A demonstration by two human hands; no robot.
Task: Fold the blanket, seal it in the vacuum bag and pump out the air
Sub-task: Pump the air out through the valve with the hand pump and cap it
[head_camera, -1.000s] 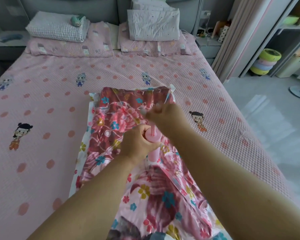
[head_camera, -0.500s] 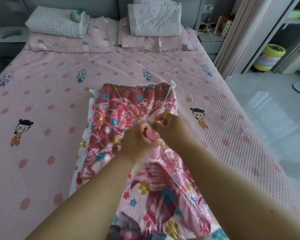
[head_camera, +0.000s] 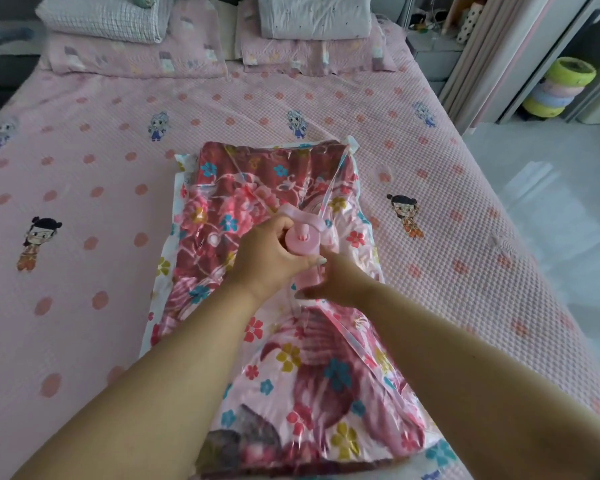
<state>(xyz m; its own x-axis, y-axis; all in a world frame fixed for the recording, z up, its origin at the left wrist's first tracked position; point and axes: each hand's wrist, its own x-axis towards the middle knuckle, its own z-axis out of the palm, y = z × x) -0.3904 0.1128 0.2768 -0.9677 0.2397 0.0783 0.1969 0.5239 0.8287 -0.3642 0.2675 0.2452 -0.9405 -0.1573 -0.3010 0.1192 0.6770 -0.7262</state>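
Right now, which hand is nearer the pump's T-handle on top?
Left. The left hand grips the pink pump high on its barrel, just under the T-handle. The right hand holds the pump lower, near its base on the vacuum bag.

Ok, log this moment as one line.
stage: pumping air | left hand: grips pink pump body | right hand: holds pump's lower end | vacuum bag: on bed, floral blanket inside

I'm seeing the vacuum bag [head_camera: 278,306] lying on the bed [head_camera: 84,271], the blanket [head_camera: 257,188] lying inside it, the pump [head_camera: 300,249] standing on it, pillows [head_camera: 312,15] lying behind it.
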